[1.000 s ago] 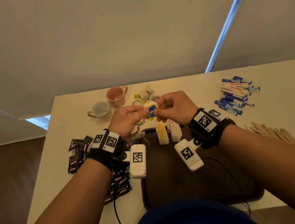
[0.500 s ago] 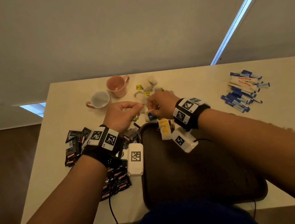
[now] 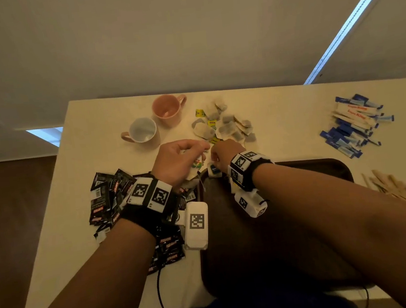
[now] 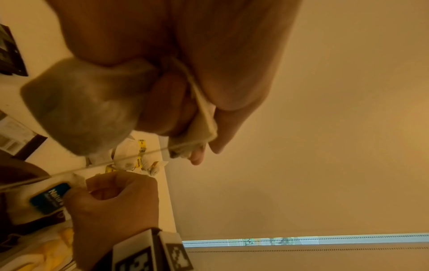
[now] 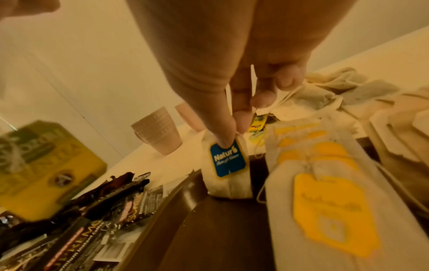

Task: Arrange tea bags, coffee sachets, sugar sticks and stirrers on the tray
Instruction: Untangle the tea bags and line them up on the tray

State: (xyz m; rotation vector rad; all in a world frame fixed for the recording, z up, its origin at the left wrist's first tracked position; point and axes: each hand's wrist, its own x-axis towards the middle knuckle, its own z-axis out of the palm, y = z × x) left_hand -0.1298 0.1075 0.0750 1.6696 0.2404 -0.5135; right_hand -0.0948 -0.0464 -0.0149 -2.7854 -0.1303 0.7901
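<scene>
My right hand (image 3: pixel 214 162) pinches a blue-tagged tea bag (image 5: pixel 226 161) by its top and stands it upright at the far left corner of the dark brown tray (image 3: pixel 224 253). Yellow-tagged tea bags (image 5: pixel 325 183) lie flat on the tray just right of it. My left hand (image 3: pixel 201 151) hovers beside the right one, gripping a grey tea bag (image 4: pixel 76 110) and a folded paper piece (image 4: pixel 204 117). A thin string runs taut from that hand. Loose tea bags (image 3: pixel 226 125) are heaped behind both hands.
Black coffee sachets (image 3: pixel 110 196) lie in a pile left of the tray. Blue and white sugar sticks (image 3: pixel 354 125) sit at the far right, wooden stirrers (image 3: pixel 400 188) nearer on the right. A pink cup (image 3: pixel 168 109) and a white cup (image 3: pixel 142 130) stand at the back left.
Both hands have dropped from above the tray to its far left corner. The left hand has let go of the blue-tagged bag; the right hand alone now sets it on the tray.
</scene>
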